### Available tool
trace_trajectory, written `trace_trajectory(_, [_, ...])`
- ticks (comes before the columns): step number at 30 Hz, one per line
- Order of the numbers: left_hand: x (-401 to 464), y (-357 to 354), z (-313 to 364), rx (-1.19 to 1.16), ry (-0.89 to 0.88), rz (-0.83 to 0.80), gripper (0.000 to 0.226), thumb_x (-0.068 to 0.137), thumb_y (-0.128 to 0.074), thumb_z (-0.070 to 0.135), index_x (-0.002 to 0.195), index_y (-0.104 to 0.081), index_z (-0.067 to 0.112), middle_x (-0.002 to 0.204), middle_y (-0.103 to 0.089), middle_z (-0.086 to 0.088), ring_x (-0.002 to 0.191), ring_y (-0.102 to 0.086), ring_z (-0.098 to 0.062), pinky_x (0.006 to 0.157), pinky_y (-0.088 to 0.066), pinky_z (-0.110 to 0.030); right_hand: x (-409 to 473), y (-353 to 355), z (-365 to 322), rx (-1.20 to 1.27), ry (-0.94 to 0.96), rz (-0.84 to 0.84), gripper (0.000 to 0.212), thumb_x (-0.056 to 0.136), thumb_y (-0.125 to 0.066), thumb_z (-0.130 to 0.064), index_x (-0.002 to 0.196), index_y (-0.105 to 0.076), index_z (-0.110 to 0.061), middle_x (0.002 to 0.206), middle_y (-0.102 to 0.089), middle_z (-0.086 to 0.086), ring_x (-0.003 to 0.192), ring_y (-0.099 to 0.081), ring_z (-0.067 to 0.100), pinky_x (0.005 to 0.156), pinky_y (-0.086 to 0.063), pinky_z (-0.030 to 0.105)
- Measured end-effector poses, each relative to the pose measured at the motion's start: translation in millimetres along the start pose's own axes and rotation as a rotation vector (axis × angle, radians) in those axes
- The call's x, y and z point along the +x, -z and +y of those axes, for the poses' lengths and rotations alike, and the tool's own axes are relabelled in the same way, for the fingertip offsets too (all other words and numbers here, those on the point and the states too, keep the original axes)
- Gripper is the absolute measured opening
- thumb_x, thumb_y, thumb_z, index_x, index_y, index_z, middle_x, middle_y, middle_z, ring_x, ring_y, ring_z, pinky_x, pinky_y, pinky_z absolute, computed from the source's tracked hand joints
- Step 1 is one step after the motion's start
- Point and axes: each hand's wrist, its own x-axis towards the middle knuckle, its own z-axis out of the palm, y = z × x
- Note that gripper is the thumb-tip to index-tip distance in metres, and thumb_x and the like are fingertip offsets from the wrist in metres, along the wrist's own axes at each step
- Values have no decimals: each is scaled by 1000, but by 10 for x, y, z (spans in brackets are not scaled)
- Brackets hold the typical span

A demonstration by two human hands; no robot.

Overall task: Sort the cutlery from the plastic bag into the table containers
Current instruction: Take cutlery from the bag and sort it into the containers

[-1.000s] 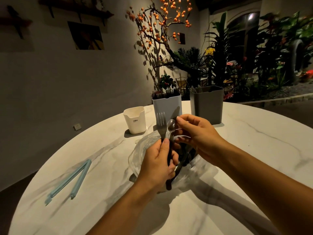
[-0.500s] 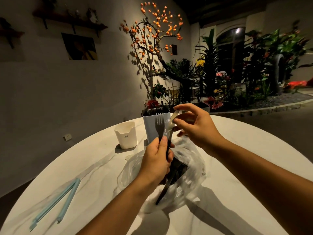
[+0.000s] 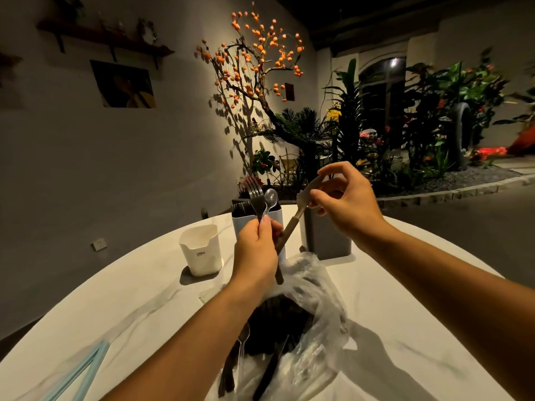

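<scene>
A dark fork and a clear plastic spoon stand upright together in the left hand, whose fingers are curled around their handles above the middle of the table. The right hand pinches the pale upper end of a wooden-handled utensil that slants down toward the left hand. The plastic bag, with dark cutlery inside, lies at the table's near edge. Toward the far edge stand a white container, a pale blue container and a grey container.
</scene>
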Motion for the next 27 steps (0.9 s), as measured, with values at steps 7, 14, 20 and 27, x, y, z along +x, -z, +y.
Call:
trace_trajectory(7, [439,-234,-192,68,74,-16,37,106,-34,33,85,-61,19,74,-53,1,77,-51,-17,75,-46,-33,450,92,203,-114,97,202,33,90,-65,-7,116,-52,-23,95,-62,-11,90,-64,7,79,-58,27])
trace_trajectory(14, [728,-307,-421,81,81,-77,27,106,-36,34,101,-58,19,74,-50,2,72,-46,-16,72,-38,-36,1010,166,347,-323,281,435,36,93,-62,-10,124,-47,-19,103,-65,2,91,-64,14,78,-52,14])
trace_trajectory(20, [825,-268,-548,58,-16,-141,32,104,-42,30,79,-55,16,61,-45,5,59,-38,-13,56,-31,-31,1152,49,724,-673,341,270,39,91,-64,-15,125,-46,-23,101,-68,1,88,-64,21,71,-53,35])
trace_trajectory(27, [817,-189,-594,32,-41,-222,41,106,-36,35,90,-69,17,64,-45,-1,52,-35,-11,50,-29,-27,986,-71,1137,-1115,189,-141,35,91,-64,-21,124,-53,-23,106,-66,6,95,-61,27,80,-54,46])
